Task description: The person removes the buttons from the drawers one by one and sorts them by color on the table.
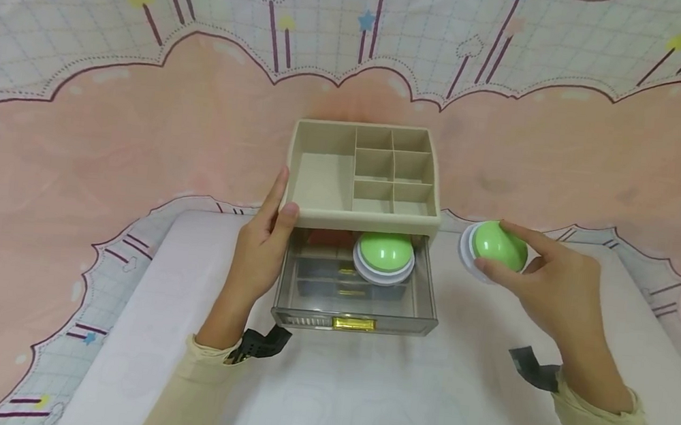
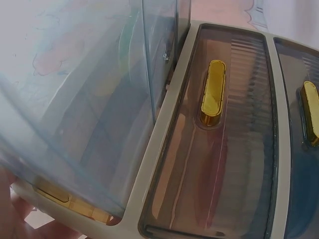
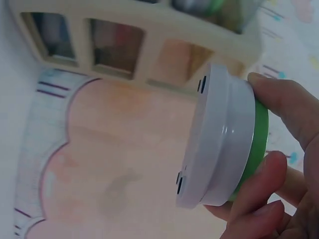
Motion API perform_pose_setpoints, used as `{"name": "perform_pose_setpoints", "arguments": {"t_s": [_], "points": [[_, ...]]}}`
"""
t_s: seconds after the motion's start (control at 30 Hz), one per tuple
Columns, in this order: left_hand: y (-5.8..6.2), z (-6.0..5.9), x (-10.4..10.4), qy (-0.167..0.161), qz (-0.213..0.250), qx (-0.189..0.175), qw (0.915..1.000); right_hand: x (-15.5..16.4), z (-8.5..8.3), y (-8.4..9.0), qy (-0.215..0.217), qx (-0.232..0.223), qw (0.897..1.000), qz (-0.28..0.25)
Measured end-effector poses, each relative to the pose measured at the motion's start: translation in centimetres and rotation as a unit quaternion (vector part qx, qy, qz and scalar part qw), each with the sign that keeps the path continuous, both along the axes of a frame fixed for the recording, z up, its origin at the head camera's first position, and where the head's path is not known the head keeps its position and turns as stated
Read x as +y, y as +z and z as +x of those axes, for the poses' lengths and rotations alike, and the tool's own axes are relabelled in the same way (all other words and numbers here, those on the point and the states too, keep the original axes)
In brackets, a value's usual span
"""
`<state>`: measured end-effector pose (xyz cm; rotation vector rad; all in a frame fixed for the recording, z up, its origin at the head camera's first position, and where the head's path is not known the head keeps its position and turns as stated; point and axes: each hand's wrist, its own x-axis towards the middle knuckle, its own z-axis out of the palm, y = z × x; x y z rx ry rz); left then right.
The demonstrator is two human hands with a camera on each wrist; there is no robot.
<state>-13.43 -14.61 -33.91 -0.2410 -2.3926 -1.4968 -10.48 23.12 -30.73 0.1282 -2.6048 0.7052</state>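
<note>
My right hand pinches a green dome push button with a round white base, to the right of a cream desktop organizer. The right wrist view has this button's white base tilted on edge between thumb and fingers. A second, similar green push button sits inside the pulled-out clear drawer, towards its back right. My left hand rests against the organizer's left side, index finger and thumb extended along it. Its other fingers are mostly hidden.
Two more drawers with gold handles are closed beneath the open one. The organizer's top has a large compartment and several small ones. A white board lies underneath, on a patterned pink cloth.
</note>
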Motion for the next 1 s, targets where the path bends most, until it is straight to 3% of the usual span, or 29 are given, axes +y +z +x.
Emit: {"name": "perform_pose_setpoints", "arguments": {"t_s": [0.47,0.73,1.0], "points": [[0.0,0.0,-0.1,-0.003,0.003,-0.003,1.0000,-0.2,-2.3,-6.4,0.048,-0.067,0.997,-0.014],[0.0,0.1,0.0,-0.005,0.002,-0.004,1.0000,0.1,-3.0,-9.1,0.060,-0.179,0.982,-0.021],[0.1,0.2,0.0,-0.003,-0.002,-0.008,1.0000,0.1,-3.1,-11.2,0.078,-0.218,0.973,-0.018]]}}
